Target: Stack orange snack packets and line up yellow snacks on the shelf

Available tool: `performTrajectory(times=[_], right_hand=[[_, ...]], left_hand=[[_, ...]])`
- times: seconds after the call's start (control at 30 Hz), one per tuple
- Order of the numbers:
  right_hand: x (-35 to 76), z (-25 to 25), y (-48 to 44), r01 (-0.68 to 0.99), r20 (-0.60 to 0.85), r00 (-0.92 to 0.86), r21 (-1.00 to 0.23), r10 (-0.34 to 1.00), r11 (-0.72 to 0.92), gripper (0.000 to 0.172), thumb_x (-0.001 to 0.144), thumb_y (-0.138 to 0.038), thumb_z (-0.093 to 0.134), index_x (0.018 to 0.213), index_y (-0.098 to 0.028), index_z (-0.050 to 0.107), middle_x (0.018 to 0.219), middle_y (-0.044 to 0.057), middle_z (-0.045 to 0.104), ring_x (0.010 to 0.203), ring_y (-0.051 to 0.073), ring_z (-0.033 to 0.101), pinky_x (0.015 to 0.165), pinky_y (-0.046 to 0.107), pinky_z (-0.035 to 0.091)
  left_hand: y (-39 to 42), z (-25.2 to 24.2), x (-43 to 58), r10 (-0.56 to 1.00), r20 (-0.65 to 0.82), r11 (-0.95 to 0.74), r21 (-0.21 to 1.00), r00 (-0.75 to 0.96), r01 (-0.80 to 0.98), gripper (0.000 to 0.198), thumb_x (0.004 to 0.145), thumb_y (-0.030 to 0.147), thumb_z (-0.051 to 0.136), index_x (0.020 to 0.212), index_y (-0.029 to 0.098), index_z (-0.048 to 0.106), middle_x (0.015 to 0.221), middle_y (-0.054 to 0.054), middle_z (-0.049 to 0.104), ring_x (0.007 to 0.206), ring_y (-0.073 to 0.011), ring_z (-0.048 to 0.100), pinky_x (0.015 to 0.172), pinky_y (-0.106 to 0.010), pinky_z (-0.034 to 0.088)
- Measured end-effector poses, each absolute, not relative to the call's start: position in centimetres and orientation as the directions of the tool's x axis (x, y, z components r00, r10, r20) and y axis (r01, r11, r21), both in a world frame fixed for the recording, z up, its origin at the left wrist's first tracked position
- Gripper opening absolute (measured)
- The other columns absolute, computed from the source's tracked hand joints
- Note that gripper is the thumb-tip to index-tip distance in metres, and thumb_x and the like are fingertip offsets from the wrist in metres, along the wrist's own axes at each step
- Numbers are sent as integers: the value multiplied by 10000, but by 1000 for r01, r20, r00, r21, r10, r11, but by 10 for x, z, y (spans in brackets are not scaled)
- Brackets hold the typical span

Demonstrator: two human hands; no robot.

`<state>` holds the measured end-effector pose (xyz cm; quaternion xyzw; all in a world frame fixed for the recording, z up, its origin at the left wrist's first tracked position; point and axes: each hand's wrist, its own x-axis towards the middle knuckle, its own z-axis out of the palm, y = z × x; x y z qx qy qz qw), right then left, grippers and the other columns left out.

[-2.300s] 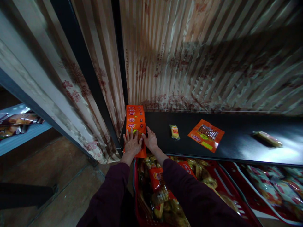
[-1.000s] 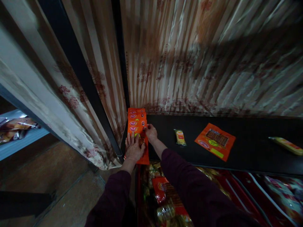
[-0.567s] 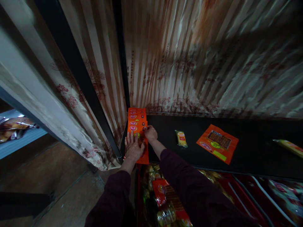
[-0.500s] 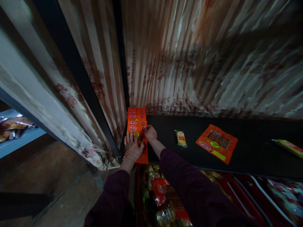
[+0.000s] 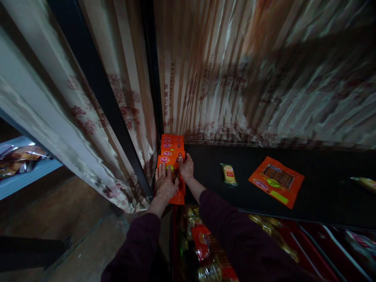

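Several orange snack packets (image 5: 167,148) overlap in a row at the left end of the black shelf, by the corner post. My left hand (image 5: 166,185) lies flat on the front packet with its fingers spread, covering part of its print. At the right edge of that packet, my right hand (image 5: 186,166) grips with the thumb on top; the other fingers are partly hidden. A small yellow-wrapped snack (image 5: 228,174) lies to the right of my hands. Farther right, a single orange packet (image 5: 276,181) rests askew, its dark brown contents visible.
The black shelf (image 5: 205,156) runs along a pleated, printed curtain (image 5: 229,78). Another yellow-wrapped snack (image 5: 364,183) lies far right. Below the shelf, a red bin (image 5: 175,250) holds packaged snacks. A dark metal post (image 5: 108,105) slants at left, and a lower shelf (image 5: 32,168) carries wrapped food.
The view has shifted slightly, moving the shelf items right in the picture. My left hand stays on the front packet, while my right hand has moved slightly up along its right edge.
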<state>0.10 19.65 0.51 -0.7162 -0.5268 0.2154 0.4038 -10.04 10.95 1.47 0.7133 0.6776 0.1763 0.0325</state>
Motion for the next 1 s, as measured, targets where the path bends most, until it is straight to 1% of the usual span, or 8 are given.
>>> performTrajectory(times=[0.13,0.27,0.33,0.43,0.53,0.67,0.87,1.0], right_hand=[[1,3,208,511,94,342,-854,935,-101,610,884,-409,368,1385,-62,367,1374,177,491,1257,265,468,1056,388,343],[2,7,219,578,213,272,-816,938,18,614,850,-341,412,1406,-90,340,1437,142,428,1333,249,380,1107,392,280],[2,9,222,597,173,264,-802,949,-20,600,859,-323,398,1406,-83,341,1434,145,431,1329,243,391,1104,368,289],[1,11,221,622,67,265,-774,962,-117,586,891,-325,373,1421,-82,314,1363,155,511,1243,242,493,1042,345,365],[-1,13,217,642,26,259,-751,965,-152,542,914,-317,347,1420,-125,313,1298,123,573,1168,226,551,990,324,398],[-3,14,214,652,10,275,-737,961,-178,492,923,-325,328,1386,-162,364,1341,99,537,1187,228,529,1000,329,375],[-2,14,213,623,9,307,-757,952,-194,595,916,-351,342,1437,-78,260,1383,168,487,1250,252,479,1030,347,341],[-5,13,212,646,40,279,-747,960,-157,560,922,-340,310,1410,-65,317,1400,167,466,1277,239,448,1063,337,292]], left_hand=[[116,15,-103,981,191,-80,310,20,947,616,856,416,448,1401,134,392,1535,-169,233,1432,-284,175,1162,-480,152],[126,13,-105,981,189,-26,347,-43,937,571,884,393,405,1405,159,394,1543,-145,227,1437,-284,153,1155,-470,184],[130,12,-105,979,190,-5,365,-69,931,577,882,390,410,1410,159,387,1545,-142,223,1435,-291,156,1150,-462,207],[136,10,-104,973,218,-7,366,-78,931,590,864,383,438,1403,148,399,1539,-142,244,1433,-294,165,1151,-454,214],[141,8,-104,967,244,-18,353,-73,935,589,847,363,452,1393,146,416,1528,-132,279,1430,-284,184,1156,-442,211],[146,9,-103,963,260,-23,348,-73,937,588,824,342,466,1377,144,437,1523,-128,293,1425,-279,202,1159,-437,207],[149,19,-101,971,223,-4,388,-90,922,598,783,319,515,1354,151,465,1533,-127,266,1422,-285,206,1151,-435,222],[150,20,-101,969,225,11,385,-105,923,589,783,311,523,1345,143,471,1534,-149,253,1418,-298,214,1137,-442,247]])
